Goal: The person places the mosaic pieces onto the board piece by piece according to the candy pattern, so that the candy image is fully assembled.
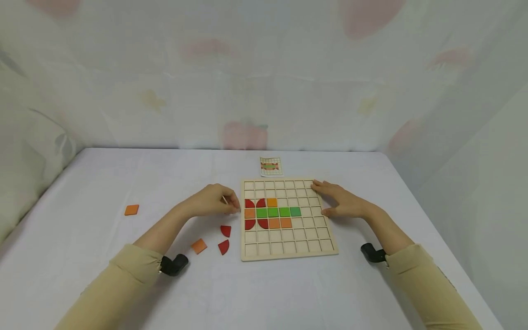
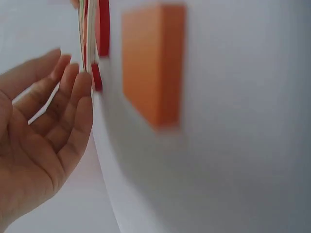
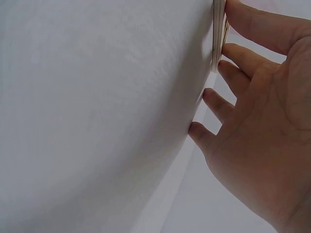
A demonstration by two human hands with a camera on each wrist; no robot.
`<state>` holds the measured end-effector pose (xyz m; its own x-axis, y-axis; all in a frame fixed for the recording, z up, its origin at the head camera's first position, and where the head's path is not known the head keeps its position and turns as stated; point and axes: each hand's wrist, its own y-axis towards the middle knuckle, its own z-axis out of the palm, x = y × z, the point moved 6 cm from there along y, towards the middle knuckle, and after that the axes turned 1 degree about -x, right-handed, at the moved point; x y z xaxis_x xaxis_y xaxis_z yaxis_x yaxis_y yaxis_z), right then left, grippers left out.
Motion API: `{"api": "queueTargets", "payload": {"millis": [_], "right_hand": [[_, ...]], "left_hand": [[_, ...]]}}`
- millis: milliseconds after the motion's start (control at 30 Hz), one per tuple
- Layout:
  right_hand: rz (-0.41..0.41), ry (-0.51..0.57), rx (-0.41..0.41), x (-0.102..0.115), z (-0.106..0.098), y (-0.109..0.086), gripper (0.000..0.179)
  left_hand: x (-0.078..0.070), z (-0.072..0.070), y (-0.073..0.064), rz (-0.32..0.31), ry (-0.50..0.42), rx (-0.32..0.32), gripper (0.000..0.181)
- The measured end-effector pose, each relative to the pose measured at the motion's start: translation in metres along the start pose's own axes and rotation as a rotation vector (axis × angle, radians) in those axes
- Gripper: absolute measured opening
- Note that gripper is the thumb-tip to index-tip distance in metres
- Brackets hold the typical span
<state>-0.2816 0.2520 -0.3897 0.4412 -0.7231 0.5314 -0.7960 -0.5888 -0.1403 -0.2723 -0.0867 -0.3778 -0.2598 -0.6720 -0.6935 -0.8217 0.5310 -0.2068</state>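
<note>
A wooden grid board (image 1: 289, 256) lies on the table, bearing red quarter-circle, orange and green square tiles in its left and middle cells. At the board's left edge is my left hand (image 1: 214, 200), fingers loosely bent; in the left wrist view nothing shows between thumb and fingers. My right hand (image 1: 344, 201) rests its spread fingers on the board's right edge. Below my left hand lie two loose red quarter-circle tiles (image 1: 225, 231) and an orange square tile (image 1: 199, 246), which looms close in the left wrist view.
Behind the board lies a small pattern card (image 1: 271, 167) printed with a coloured grid design. Another orange tile (image 1: 131, 210) sits far to the left on the white tablecloth (image 1: 264, 293). A printed curtain (image 1: 247, 91) hangs at the back.
</note>
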Motion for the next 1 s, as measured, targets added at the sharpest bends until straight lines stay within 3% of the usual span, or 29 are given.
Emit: {"api": "queueTargets", "payload": {"millis": [267, 500, 700, 1000], "right_hand": [[-0.009, 0.012, -0.007, 0.0, -0.001, -0.003, 0.082], [-0.028, 0.002, -0.013, 0.002, -0.001, -0.002, 0.079], [-0.024, 0.002, -0.007, 0.002, 0.0, -0.001, 0.079], [-0.013, 0.002, -0.006, 0.003, 0.0, 0.0, 0.079]], "left_hand": [[0.016, -0.008, -0.024, 0.0, -0.027, 0.157, 0.018], [0.032, -0.004, -0.043, -0.004, -0.089, 0.317, 0.034], [0.033, -0.001, -0.056, 0.059, -0.074, 0.37, 0.037], [0.028, 0.007, -0.063, 0.088, -0.037, 0.424, 0.038]]}}
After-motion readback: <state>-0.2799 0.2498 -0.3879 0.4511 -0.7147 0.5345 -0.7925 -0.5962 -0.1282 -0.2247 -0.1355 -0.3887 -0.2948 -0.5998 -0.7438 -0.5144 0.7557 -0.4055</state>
